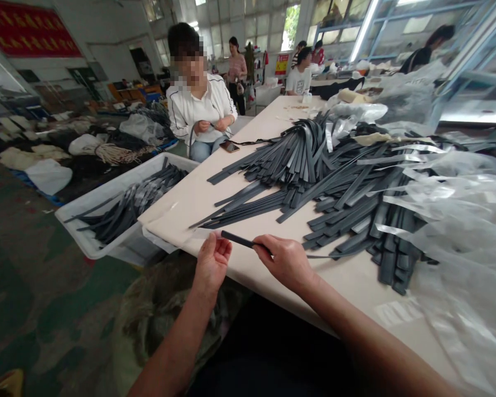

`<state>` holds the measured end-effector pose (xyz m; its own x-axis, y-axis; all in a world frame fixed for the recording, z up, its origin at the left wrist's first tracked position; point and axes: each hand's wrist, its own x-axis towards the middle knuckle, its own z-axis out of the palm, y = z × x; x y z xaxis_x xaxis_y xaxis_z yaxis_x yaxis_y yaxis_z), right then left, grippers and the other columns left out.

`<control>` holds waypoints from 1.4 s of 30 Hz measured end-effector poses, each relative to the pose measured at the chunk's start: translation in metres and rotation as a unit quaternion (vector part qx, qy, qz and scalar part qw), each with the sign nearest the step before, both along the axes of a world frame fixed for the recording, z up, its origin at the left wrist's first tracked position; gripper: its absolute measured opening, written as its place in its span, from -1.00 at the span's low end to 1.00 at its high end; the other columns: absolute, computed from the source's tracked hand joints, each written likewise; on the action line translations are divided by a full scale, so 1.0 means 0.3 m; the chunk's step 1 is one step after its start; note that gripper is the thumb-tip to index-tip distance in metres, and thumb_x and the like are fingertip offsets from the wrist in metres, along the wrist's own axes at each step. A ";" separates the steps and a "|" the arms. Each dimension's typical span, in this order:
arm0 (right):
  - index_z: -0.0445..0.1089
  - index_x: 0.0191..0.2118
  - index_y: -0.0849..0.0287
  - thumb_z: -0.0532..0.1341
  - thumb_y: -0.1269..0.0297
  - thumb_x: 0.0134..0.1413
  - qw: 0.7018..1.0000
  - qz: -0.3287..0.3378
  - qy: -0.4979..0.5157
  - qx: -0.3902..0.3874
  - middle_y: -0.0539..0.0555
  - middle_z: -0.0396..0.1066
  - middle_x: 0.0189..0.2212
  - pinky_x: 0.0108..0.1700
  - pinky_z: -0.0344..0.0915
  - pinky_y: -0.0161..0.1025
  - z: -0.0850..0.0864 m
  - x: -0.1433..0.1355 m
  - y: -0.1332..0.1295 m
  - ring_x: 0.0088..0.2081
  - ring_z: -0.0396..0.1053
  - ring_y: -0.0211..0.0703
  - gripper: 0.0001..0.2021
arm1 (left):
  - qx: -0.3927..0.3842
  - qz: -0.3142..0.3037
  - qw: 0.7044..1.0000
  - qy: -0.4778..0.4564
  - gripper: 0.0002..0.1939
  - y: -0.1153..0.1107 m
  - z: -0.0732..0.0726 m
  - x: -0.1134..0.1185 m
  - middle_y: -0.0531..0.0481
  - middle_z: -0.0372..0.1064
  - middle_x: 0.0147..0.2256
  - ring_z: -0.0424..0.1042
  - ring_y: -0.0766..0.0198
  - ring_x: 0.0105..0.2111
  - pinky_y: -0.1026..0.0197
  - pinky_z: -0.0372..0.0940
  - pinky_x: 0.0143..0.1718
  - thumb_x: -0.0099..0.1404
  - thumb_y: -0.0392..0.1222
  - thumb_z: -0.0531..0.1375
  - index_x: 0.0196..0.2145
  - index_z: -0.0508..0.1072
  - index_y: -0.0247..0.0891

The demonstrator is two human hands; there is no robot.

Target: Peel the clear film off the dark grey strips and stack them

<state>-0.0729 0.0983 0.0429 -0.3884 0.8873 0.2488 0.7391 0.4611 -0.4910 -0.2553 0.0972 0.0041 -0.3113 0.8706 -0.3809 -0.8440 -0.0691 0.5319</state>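
Note:
A dark grey flat strap (240, 239) is gripped in my right hand (285, 260), its short end pointing left and its tail running right along the table. My left hand (213, 259) is just left of that end, palm turned up and fingers curled. Between its thumb and fingertips is a small piece of translucent film (204, 234), partly hidden. Beyond my hands lies a large heap of similar dark straps (301, 160), with a few loose ones near the table's edge.
A white bin (119, 251) holding dark straps stands left of the pale table (182, 212). Clear plastic bags (463, 242) cover the right side. Across the table's left edge, a co-worker in white (202, 105) handles a strap. A phone (230, 146) lies nearby.

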 end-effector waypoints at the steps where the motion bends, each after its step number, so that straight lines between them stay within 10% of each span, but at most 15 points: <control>1: 0.50 -0.19 0.06 0.09 0.21 0.26 1.000 0.000 -0.003 -0.004 0.07 0.57 -0.30 -0.30 0.20 -0.28 -0.003 -0.006 0.003 -0.30 0.49 -0.10 -0.77 | -0.001 -0.002 1.000 -0.001 -0.86 0.001 -0.004 0.004 0.03 0.51 -0.47 0.50 0.35 -0.46 0.30 0.40 -0.32 0.18 -0.23 0.37 -0.40 0.49 -0.31; 9: 0.48 -0.19 0.03 0.07 0.20 0.28 0.998 0.039 0.014 -0.041 0.06 0.58 -0.33 -0.31 0.20 -0.26 -0.022 -0.050 0.019 -0.29 0.53 -0.05 -0.77 | 0.010 -0.041 0.999 0.022 -0.68 -0.027 -0.076 0.054 -0.04 0.54 -0.42 0.52 0.29 -0.41 0.29 0.41 -0.34 -0.06 -0.16 0.51 -0.41 0.51 -0.33; 17: 0.44 -0.43 -0.02 0.06 0.16 0.20 0.988 -0.008 -0.076 -0.136 0.08 0.57 -0.41 -0.37 0.18 -0.22 -0.007 0.138 0.004 -0.31 0.53 0.03 -0.73 | 0.003 0.026 0.999 0.029 -0.74 0.076 -0.051 -0.111 0.03 0.51 -0.45 0.47 0.36 -0.48 0.35 0.39 -0.44 -0.03 -0.28 0.49 -0.40 0.52 -0.30; 24: 0.42 -0.45 0.02 0.05 0.20 0.22 0.991 -0.022 -0.089 -0.096 0.09 0.57 -0.42 -0.40 0.11 -0.23 -0.004 0.000 -0.005 -0.34 0.53 0.02 -0.72 | 0.047 -0.102 0.993 0.030 -0.66 0.002 -0.101 0.068 -0.05 0.53 -0.40 0.48 0.35 -0.43 0.36 0.38 -0.40 -0.05 -0.14 0.51 -0.35 0.56 -0.36; 33: 0.40 -0.44 0.03 -0.03 -0.02 0.22 0.980 -0.018 -0.117 -0.162 0.05 0.54 -0.46 -0.40 0.17 -0.25 0.120 0.178 -0.189 -0.40 0.49 -0.05 -0.61 | 0.022 -0.043 0.998 0.037 -0.61 0.000 -0.002 -0.104 0.01 0.51 -0.49 0.45 0.36 -0.52 0.35 0.38 -0.49 -0.20 -0.19 0.56 -0.43 0.55 -0.36; 42: 0.36 -0.43 0.04 -0.06 0.05 0.27 0.975 -0.024 -0.148 -0.164 0.03 0.52 -0.45 -0.38 0.14 -0.24 0.078 0.110 -0.214 -0.42 0.46 -0.09 -0.63 | 0.006 -0.178 0.984 0.008 -0.57 -0.177 -0.038 0.095 0.00 0.49 -0.52 0.42 0.38 -0.58 0.32 0.39 -0.47 -0.17 -0.09 0.55 -0.36 0.59 -0.38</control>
